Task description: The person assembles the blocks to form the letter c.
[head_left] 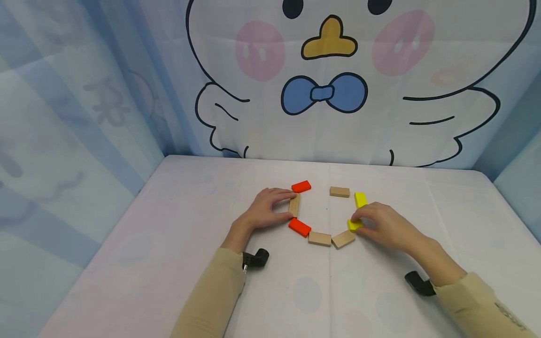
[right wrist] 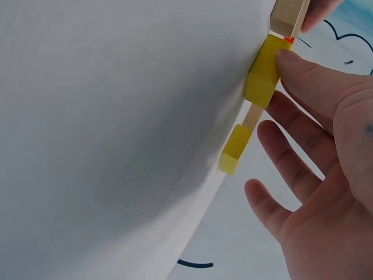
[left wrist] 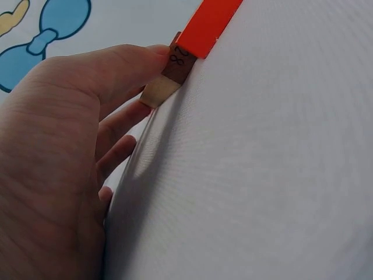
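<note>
- Blocks lie in a loose ring on the white worktop [head_left: 177,244], with both hands working at opposite sides of it.
- Left hand [head_left: 265,211] pinches a plain wooden block [head_left: 294,205] between thumb and forefinger; the block lies flat on the ring's left side.
- That block sits between two red blocks: the far red block [head_left: 301,186] just beyond it and the near red block [head_left: 299,227] just below it.
- Right hand [head_left: 382,225] pinches the near yellow block [head_left: 354,225] with curled fingertips at the ring's right side.
- Next along, the far yellow block [head_left: 360,199] lies just beyond the held one.
- Two plain blocks [head_left: 320,238] and [head_left: 343,239] close the near edge of the ring; another plain block [head_left: 340,191] lies at the far side.
- Behind the worktop hangs a cartoon bird backdrop [head_left: 325,94].
</note>
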Demonstrator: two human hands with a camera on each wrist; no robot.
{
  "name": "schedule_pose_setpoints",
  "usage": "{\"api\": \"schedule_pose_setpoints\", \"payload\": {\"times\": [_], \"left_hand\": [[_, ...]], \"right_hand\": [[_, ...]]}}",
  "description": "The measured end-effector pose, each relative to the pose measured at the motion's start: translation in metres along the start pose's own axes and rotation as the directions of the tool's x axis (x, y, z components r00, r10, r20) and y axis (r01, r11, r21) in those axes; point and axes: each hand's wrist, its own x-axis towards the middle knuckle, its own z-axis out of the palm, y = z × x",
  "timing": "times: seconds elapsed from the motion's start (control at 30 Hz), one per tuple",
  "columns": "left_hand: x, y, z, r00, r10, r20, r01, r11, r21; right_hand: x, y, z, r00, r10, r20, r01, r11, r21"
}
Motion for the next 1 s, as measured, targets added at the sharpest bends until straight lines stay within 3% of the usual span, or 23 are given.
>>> {"api": "schedule_pose_setpoints", "payload": {"times": [0.67,1.0], "left_hand": [[-0.0001,0.0005,-0.0003,1.0,0.015,-0.006,-0.015,1.0,0.014],[-0.0004,0.0022,0.0001,1.0,-0.008,-0.01,0.008,1.0,-0.003]], "right_hand": [[0.002,0.0024,0.0013,0.999,-0.038,-0.02,0.038,0.999,0.011],[0.0012,0.0027,0.0021,0.999,-0.031,-0.016,0.031,0.999,0.017]]}}
